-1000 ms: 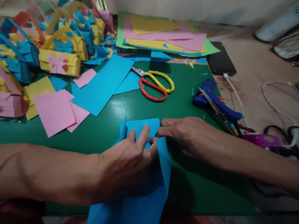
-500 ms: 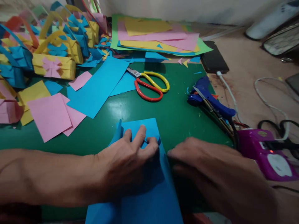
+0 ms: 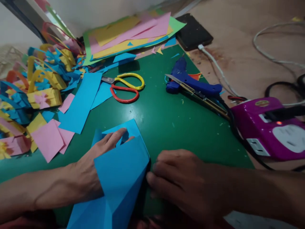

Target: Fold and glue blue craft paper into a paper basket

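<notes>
A large sheet of folded blue paper (image 3: 124, 162) lies in front of me, its right flap lifted and folded over leftward. My left hand (image 3: 95, 159) reaches across the sheet with a finger stretched out on its far end. The flap covers part of that hand and its other fingers. At the sheet's right edge is my right hand (image 3: 173, 175), fingers curled together, the tips at the flap's corner. How much paper lies between those tips is hard to see.
Scissors (image 3: 126, 89) lie beyond the paper. A blue glue gun (image 3: 197, 84) and a purple power outlet box (image 3: 267, 127) are to the right. Small paper baskets (image 3: 45, 98) crowd the left, near pink squares (image 3: 47, 140). Stacked coloured sheets (image 3: 102, 54) and a phone (image 3: 194, 31) lie farther back.
The blue sheet's right flap has come up and over my left hand. My right hand stays by the right edge, now less blurred. The view has turned rightward and tilted.
</notes>
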{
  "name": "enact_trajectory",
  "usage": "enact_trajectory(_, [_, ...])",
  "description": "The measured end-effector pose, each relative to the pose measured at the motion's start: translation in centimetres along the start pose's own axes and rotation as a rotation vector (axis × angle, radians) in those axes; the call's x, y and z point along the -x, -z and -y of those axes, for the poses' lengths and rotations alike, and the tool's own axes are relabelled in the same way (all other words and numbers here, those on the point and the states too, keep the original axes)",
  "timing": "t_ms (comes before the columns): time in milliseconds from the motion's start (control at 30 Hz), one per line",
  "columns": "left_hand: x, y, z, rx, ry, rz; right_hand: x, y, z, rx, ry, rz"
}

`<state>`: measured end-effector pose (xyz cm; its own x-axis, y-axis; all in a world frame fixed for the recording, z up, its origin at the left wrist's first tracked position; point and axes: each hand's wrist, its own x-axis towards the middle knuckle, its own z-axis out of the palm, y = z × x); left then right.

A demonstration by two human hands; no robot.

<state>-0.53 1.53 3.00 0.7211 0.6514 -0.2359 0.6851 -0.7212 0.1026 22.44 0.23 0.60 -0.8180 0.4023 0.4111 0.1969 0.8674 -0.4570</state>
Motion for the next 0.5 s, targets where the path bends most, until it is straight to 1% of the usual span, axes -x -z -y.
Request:
enact_trajectory(67, [0.3,-0.5,0.4,0.029,-0.002,0.012,0.2,-0.3,0.0,-0.009,-0.008,-0.029])
enact_trajectory(100, [0.4,-0.7,0.6,0.048,-0.008,-0.019,0.2,-0.4,0.0,-0.009,-0.012,-0.034])
enact_trajectory(167, [0.4,-0.8,0.7,0.048,0.020,-0.006,0.4,-0.6,0.0,-0.015,-0.015,-0.042])
enact_trajectory(233, [0.1,-0.6,0.6,0.034,0.059,0.011,0.5,-0.7,0.1,-0.017,-0.025,-0.051])
enact_trajectory(333, [-0.3,-0.2,0.3,0.025,0.061,0.005,0.7,-0.8,0.2,0.014,-0.036,-0.046])
enact_trajectory(433, [-0.6,0.2,0.1,-0.021,0.093,0.024,0.6,-0.8,0.2,0.030,-0.011,-0.013])
enact_trajectory(500, [-0.8,0.2,-0.1,-0.054,0.127,0.048,0.5,-0.8,0.2,0.046,0.005,-0.021])
